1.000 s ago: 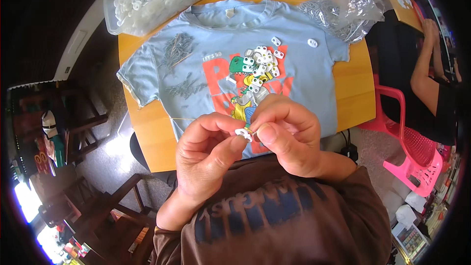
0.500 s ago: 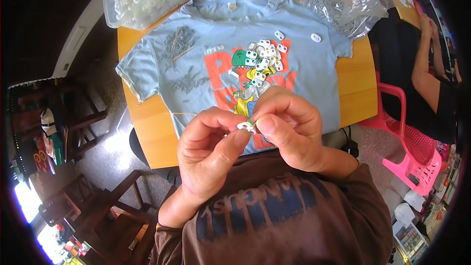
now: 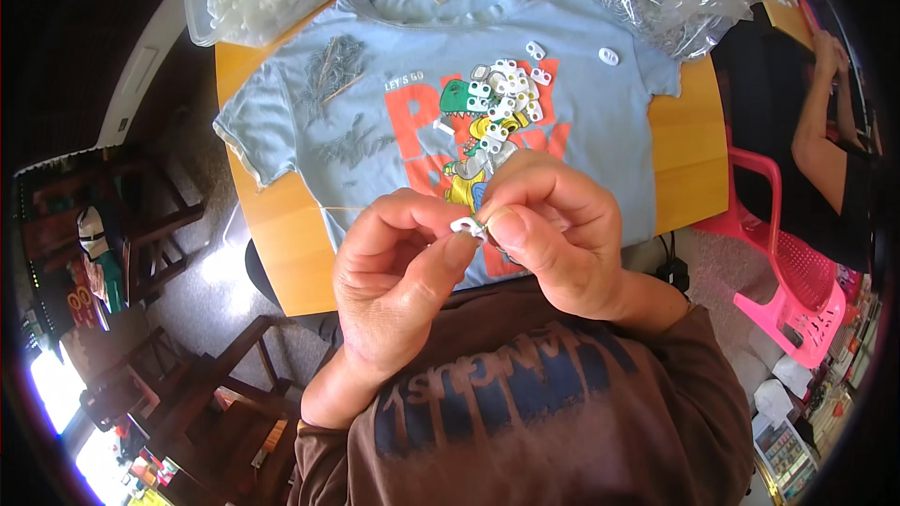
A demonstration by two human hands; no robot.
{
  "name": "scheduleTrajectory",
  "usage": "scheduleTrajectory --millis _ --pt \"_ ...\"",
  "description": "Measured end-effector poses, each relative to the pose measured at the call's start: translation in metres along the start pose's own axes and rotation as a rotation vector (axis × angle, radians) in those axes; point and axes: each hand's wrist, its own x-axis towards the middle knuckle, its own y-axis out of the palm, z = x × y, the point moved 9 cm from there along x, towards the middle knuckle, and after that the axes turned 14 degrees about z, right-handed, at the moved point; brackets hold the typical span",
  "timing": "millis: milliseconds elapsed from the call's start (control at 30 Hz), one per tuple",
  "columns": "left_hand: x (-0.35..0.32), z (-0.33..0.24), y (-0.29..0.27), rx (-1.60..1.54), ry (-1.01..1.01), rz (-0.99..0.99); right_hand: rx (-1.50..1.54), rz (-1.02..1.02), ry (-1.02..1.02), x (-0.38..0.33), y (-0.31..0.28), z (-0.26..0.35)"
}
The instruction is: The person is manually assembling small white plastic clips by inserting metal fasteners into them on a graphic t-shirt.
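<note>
Close in front of my chest, both hands meet over a small white plastic piece with a hole (image 3: 466, 225). My left hand (image 3: 384, 290) pinches it between thumb and forefinger. My right hand (image 3: 562, 244) has its thumb and forefinger pressed together at the piece's right end; what lies between those fingertips is hidden. Beyond the hands, a light blue printed T-shirt (image 3: 600, 131) lies spread out. On its print sits a loose heap of similar two-holed white pieces (image 3: 511, 94). Thin grey slivers, perhaps metal pins (image 3: 335, 70), lie in a pile on the shirt's left side.
Under the shirt is a wooden table (image 3: 684, 150). A clear tub of white pieces (image 3: 202, 0) stands at the far left, a clear bag of grey bits (image 3: 647, 5) at the far right. A pink chair (image 3: 750, 187) and another person's arm (image 3: 820, 141) are to the right.
My hands stay together, with the white piece turned slightly between the fingertips. The shirt and table have shifted a little up in the view.
</note>
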Motion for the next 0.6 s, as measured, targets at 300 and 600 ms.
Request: scheduleTrajectory --millis 300,600 --pt "0.0 0.0 -0.002 -0.016 0.0 -0.004 -0.045 0.019 -0.027 0.001 0.001 -0.002" --pt "0.001 -0.003 -0.002 -0.022 0.015 0.039 0.256 -0.024 0.082 0.001 0.004 -0.018"
